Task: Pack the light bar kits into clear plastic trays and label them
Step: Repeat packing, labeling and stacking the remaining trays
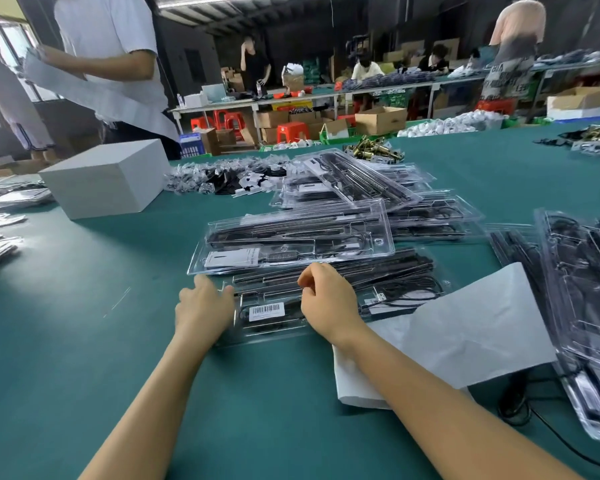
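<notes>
Steadying the nearest packed tray (326, 299), already carrying a barcode label (266, 310), left hand (203, 308) rests relaxed on its edge; right hand (326, 299) hovers loosely curled, seemingly gripping nothing. Unlabelled trays (298, 237) wait behind.

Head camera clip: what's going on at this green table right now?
A person is packing light bar kits at a green table. Both hands are on the nearest clear tray, which already carries a barcode label. The left hand rests on the tray's left end; the right hand, fingers curled, is over its middle. More filled trays are stacked just behind, and a white sheet lies under the right forearm.
</notes>
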`<state>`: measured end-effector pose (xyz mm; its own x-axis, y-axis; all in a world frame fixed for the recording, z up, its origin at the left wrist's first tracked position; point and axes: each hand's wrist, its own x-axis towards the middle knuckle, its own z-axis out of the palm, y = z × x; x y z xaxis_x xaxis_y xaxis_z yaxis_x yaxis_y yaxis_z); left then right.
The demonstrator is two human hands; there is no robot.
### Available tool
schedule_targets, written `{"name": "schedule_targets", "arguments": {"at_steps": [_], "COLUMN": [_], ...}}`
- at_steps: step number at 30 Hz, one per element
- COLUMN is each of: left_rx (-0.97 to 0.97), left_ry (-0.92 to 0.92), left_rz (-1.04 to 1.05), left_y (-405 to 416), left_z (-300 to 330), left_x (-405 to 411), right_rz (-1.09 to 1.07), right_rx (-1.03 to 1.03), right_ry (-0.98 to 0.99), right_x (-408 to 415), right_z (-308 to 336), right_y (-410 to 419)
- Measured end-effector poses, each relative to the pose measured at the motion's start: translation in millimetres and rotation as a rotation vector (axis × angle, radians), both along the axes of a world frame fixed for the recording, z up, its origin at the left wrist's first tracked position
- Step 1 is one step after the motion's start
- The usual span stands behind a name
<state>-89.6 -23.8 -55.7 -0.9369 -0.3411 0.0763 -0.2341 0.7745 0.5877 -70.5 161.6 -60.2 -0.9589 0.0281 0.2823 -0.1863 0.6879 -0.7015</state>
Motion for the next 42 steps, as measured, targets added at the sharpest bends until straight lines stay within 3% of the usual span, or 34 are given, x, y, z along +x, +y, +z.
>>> {"name": "schedule_targets", "arguments": {"at_steps": [3, 5, 12, 18, 21, 25, 27, 29, 32, 35, 37, 42], "left_rx": [0.589, 0.828, 1.175, 1.274, 1.217, 1.209, 1.28, 1.438, 1.763, 2.218, 2.133, 1.556], "left_ry": [0.059, 0.024, -0.164, -0.221, -0.284, -0.299, -0.28, -0.229, -0.13, -0.088, -0.001, 0.021], "left_rz": [0.006, 0.086, 0.113, 0.083, 0.013, -0.116, -0.201, -0.244, -0.312, -0.523, -0.55, -0.527], "left_y": [-9.5, -15.3, -29.5, -22.7, -19.6, -18.3, -17.9, -17.7, -19.5, -16.2, -12.4, 28.8], "left_z": [8.6, 16.6, 33.1, 39.5, 41.5, 45.3, 48.6, 49.9, 50.6, 50.0, 48.4, 43.0], "left_x": [-4.2, -3.1, 2.2, 6.3, 9.9, 13.5, 15.1, 15.3, 15.4, 17.5, 18.4, 25.2], "right_rz": [-0.025, -0.03, -0.055, -0.042, 0.041, 0.402, 0.547, 0.579, 0.434, 0.314, 0.245, 0.14], "right_rx": [-0.22, -0.342, -0.718, -0.78, -0.612, 0.081, 0.327, 0.504, 0.73, 0.695, 0.607, 0.252], "right_ry": [-0.055, -0.116, -0.283, -0.318, -0.368, -0.368, -0.351, -0.322, -0.203, 0.064, 0.232, 0.475], "right_x": [-2.4, -4.5, -4.3, -3.2, 1.2, 13.5, 22.6, 29.9, 36.4, 36.8, 38.1, 40.0], "right_z": [4.1, 8.7, 25.9, 37.0, 49.1, 78.7, 93.7, 101.5, 104.0, 108.9, 115.9, 136.3], "right_y": [3.6, 7.0, 18.9, 23.7, 24.8, 38.5, 46.1, 49.2, 41.3, 37.1, 41.0, 62.1]}}
